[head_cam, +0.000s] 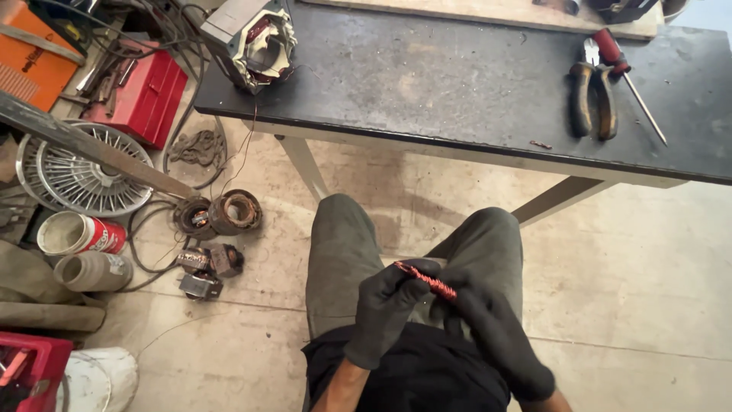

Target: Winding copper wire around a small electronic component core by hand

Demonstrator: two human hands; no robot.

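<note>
The dark surface (457, 84) ends just beyond the knees, with bare concrete floor (625, 275) open to the right and clutter crowding the left. One motor housing (255, 42) sits at its left edge; one pair of pliers (593, 99) and one screwdriver (625, 72) lie right. Over the lap, the gloved left hand (385, 305) and right hand (488, 320) each close on an end of one reddish wire bundle (427, 280).

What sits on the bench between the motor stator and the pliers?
Nothing: in the head view the dark benchtop is bare between the motor stator and the pliers.
</note>
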